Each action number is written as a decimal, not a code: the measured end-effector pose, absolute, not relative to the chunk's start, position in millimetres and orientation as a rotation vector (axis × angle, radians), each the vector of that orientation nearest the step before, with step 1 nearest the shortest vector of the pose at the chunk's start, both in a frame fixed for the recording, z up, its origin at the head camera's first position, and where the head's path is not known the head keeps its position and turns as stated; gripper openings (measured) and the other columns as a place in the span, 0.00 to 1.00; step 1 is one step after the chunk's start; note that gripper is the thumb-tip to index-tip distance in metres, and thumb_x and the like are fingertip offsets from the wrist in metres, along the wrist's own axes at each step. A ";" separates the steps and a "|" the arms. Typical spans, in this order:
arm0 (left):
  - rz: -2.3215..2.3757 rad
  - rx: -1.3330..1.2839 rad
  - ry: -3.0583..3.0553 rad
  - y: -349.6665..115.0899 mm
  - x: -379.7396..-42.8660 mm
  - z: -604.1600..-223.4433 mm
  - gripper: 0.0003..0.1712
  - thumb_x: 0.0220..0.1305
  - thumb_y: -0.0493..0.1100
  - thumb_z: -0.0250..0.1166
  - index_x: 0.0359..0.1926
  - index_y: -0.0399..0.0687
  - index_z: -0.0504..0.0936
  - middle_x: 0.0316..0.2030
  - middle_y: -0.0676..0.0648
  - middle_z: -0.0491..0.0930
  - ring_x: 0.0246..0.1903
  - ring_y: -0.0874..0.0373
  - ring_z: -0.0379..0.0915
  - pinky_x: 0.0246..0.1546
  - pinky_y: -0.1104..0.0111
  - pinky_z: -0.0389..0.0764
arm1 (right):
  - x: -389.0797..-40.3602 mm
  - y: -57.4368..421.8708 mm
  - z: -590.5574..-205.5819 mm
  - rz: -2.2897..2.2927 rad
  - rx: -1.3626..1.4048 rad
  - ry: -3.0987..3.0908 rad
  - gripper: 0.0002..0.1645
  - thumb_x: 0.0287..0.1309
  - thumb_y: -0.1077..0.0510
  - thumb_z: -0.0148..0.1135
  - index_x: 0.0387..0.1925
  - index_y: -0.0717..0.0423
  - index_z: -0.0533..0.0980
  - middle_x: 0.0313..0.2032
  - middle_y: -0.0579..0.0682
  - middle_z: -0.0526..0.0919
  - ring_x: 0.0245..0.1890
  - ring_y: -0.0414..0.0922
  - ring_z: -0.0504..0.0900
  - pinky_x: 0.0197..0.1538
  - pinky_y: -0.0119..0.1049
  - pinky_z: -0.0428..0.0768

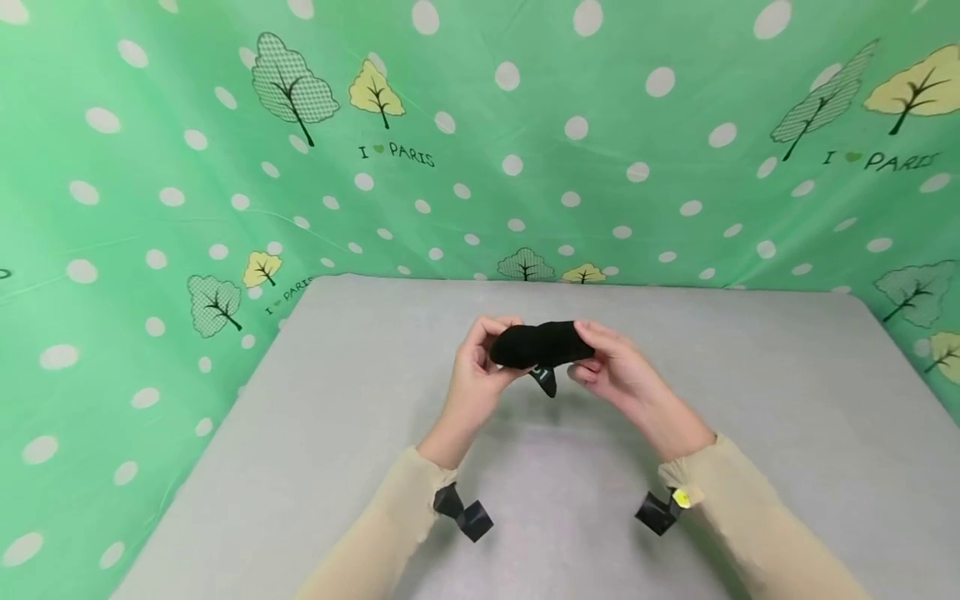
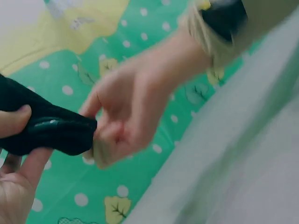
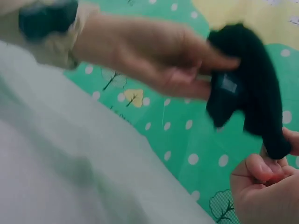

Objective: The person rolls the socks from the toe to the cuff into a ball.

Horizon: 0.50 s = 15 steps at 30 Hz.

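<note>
A black sock [image 1: 542,343] is held up in the air over the grey table, stretched sideways between both hands. My left hand [image 1: 478,371] grips its left end, with the thumb on the near side. At the other end, my right hand [image 1: 628,371] pinches the fabric between thumb and fingers. A dark flap with pale lettering hangs below the sock's middle; in the right wrist view this print shows on the sock [image 3: 250,79] near the left hand [image 3: 159,56], though blurred. In the left wrist view, the right hand [image 2: 131,102] holds the sock's narrow end.
The grey tabletop [image 1: 360,467] spreads beneath the hands. Behind it and at the sides hangs a green cloth [image 1: 480,117] with white dots, trees and lettering. Small black wrist mounts [image 1: 474,520] sit at both beige sleeve cuffs.
</note>
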<state>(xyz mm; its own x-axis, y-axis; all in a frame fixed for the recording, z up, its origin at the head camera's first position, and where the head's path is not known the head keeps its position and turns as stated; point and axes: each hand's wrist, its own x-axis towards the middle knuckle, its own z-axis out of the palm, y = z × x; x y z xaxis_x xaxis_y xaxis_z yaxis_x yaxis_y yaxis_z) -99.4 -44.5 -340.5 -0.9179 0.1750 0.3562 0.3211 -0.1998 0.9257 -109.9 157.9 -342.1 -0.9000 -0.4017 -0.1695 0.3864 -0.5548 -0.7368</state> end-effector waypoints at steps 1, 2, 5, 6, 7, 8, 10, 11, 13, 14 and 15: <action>-2.316 -0.622 -1.895 -45.5 -97.4 -339.1 0.20 0.52 0.17 0.65 0.41 0.27 0.66 0.46 0.56 0.79 0.47 0.65 0.74 0.51 0.77 0.78 | -110.7 155.9 -342.5 -2.423 -0.011 1.192 0.19 0.76 0.58 0.47 0.27 0.51 0.78 0.22 0.42 0.73 0.20 0.38 0.51 0.30 0.30 0.48; -2.339 -0.643 -1.876 -46.3 -95.8 -337.5 0.19 0.52 0.16 0.64 0.40 0.28 0.65 0.45 0.58 0.78 0.47 0.65 0.74 0.51 0.77 0.78 | -110.7 153.8 -343.6 -2.408 -0.003 1.222 0.19 0.75 0.59 0.47 0.27 0.50 0.78 0.22 0.41 0.74 0.19 0.38 0.52 0.29 0.29 0.49; -2.361 -0.700 -1.890 -48.5 -94.8 -333.6 0.20 0.51 0.16 0.64 0.38 0.35 0.67 0.50 0.57 0.78 0.50 0.66 0.75 0.53 0.77 0.78 | -107.3 148.2 -350.3 -2.350 -0.024 1.184 0.19 0.75 0.60 0.47 0.28 0.49 0.80 0.22 0.41 0.76 0.19 0.36 0.57 0.27 0.26 0.56; -2.371 -0.733 -1.902 -49.0 -96.0 -333.0 0.20 0.52 0.16 0.64 0.39 0.36 0.67 0.54 0.53 0.78 0.52 0.65 0.75 0.54 0.76 0.79 | -105.8 146.3 -352.7 -2.330 -0.033 1.157 0.20 0.75 0.60 0.47 0.27 0.48 0.80 0.22 0.41 0.77 0.19 0.36 0.59 0.27 0.26 0.59; -2.373 -0.758 -1.923 -49.3 -97.6 -332.6 0.20 0.53 0.17 0.63 0.39 0.36 0.67 0.58 0.49 0.77 0.55 0.65 0.75 0.55 0.74 0.79 | -104.5 144.9 -354.6 -2.314 -0.041 1.126 0.20 0.76 0.60 0.46 0.28 0.48 0.80 0.24 0.41 0.77 0.19 0.36 0.60 0.27 0.25 0.61; -2.355 -0.766 -1.963 -49.4 -99.6 -333.1 0.20 0.54 0.17 0.64 0.40 0.37 0.68 0.59 0.45 0.76 0.55 0.65 0.75 0.55 0.74 0.79 | -103.6 144.0 -356.1 -2.301 -0.039 1.097 0.20 0.76 0.60 0.45 0.29 0.47 0.79 0.24 0.41 0.77 0.19 0.36 0.60 0.27 0.25 0.62; -2.323 -0.779 -2.039 -49.2 -102.7 -334.3 0.20 0.55 0.20 0.65 0.43 0.33 0.66 0.60 0.37 0.75 0.55 0.64 0.75 0.51 0.73 0.81 | -102.6 142.9 -356.1 -2.288 -0.013 1.109 0.21 0.77 0.60 0.42 0.28 0.48 0.77 0.24 0.42 0.76 0.20 0.35 0.61 0.28 0.25 0.62; -2.302 -0.777 -2.074 -48.9 -104.0 -334.7 0.20 0.56 0.21 0.65 0.45 0.32 0.65 0.59 0.34 0.74 0.54 0.63 0.75 0.49 0.73 0.82 | -102.3 142.6 -355.4 -2.298 0.021 1.149 0.20 0.77 0.60 0.43 0.30 0.48 0.77 0.25 0.42 0.76 0.20 0.35 0.63 0.27 0.25 0.63; -2.233 -0.715 -2.138 -47.8 -105.9 -336.2 0.21 0.57 0.24 0.67 0.46 0.34 0.67 0.52 0.34 0.77 0.51 0.62 0.75 0.49 0.74 0.80 | -100.4 141.9 -351.4 -2.303 0.038 1.365 0.15 0.76 0.62 0.44 0.35 0.48 0.75 0.28 0.40 0.77 0.22 0.33 0.67 0.28 0.24 0.67; -2.195 -0.667 -2.168 -47.2 -106.4 -337.0 0.21 0.56 0.25 0.68 0.46 0.35 0.67 0.48 0.35 0.77 0.48 0.62 0.75 0.47 0.73 0.80 | -98.9 140.9 -349.4 -2.315 0.032 1.520 0.11 0.74 0.64 0.46 0.37 0.49 0.74 0.29 0.40 0.76 0.23 0.33 0.69 0.28 0.23 0.69; -2.166 -0.625 -2.185 -46.4 -106.8 -337.4 0.21 0.56 0.26 0.69 0.46 0.36 0.68 0.47 0.36 0.78 0.48 0.61 0.75 0.47 0.72 0.80 | -96.9 139.6 -347.1 -2.315 0.007 1.705 0.07 0.72 0.65 0.50 0.38 0.52 0.73 0.30 0.41 0.75 0.23 0.33 0.70 0.28 0.23 0.71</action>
<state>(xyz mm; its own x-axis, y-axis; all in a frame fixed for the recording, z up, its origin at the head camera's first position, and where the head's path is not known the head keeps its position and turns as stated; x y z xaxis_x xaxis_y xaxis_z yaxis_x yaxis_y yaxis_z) -106.8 -46.4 -337.4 -0.9207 0.2760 0.2758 0.2782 -0.0313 0.9600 -96.9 139.6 -347.1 -0.9646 -0.2092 -0.1604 0.2152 -0.2739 -0.9374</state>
